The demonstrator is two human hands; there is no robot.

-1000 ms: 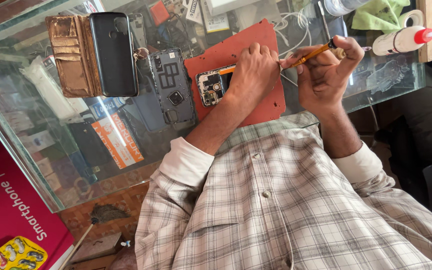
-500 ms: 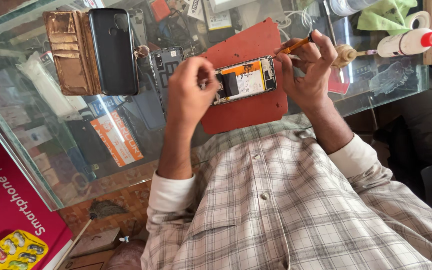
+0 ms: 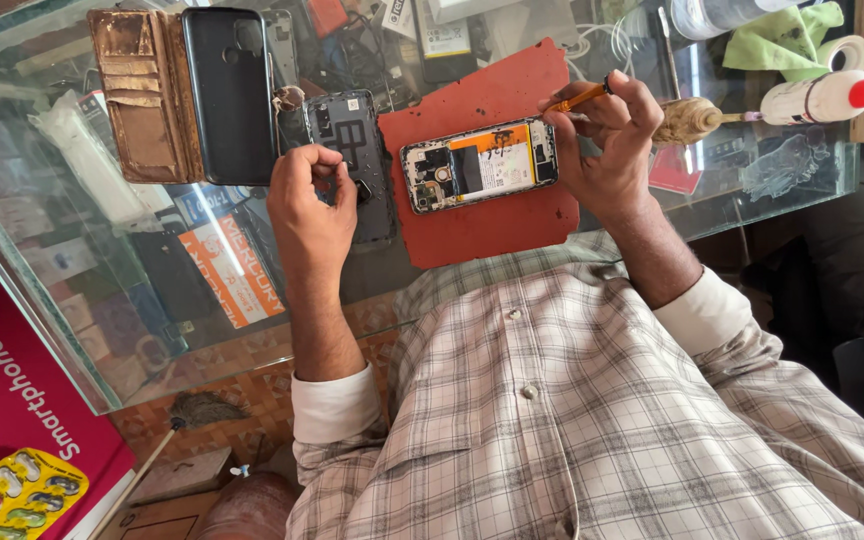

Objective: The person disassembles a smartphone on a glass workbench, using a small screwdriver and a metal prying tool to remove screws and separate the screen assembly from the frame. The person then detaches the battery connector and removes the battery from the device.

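Note:
An opened smartphone (image 3: 477,165), its orange-and-white battery and boards exposed, lies flat on a red mat (image 3: 482,225) on a glass counter (image 3: 102,300). My right hand (image 3: 607,150) rests at the phone's right end and grips a thin orange screwdriver (image 3: 577,98), whose tip points left above the phone. My left hand (image 3: 312,205) is left of the mat. Its fingertips are pinched together on a dark phone back panel (image 3: 352,130). Whether anything tiny sits between those fingers is not visible.
A black phone (image 3: 227,90) lies in an open brown wallet case (image 3: 142,95) at the far left. A white bottle with a red cap (image 3: 822,95), a green cloth (image 3: 782,40) and a small brush (image 3: 687,120) sit to the right. A red box (image 3: 12,400) stands below.
My left hand let go of the opened phone and moved left onto the dark back panel. The phone now lies flat on the mat. My right hand still holds the screwdriver.

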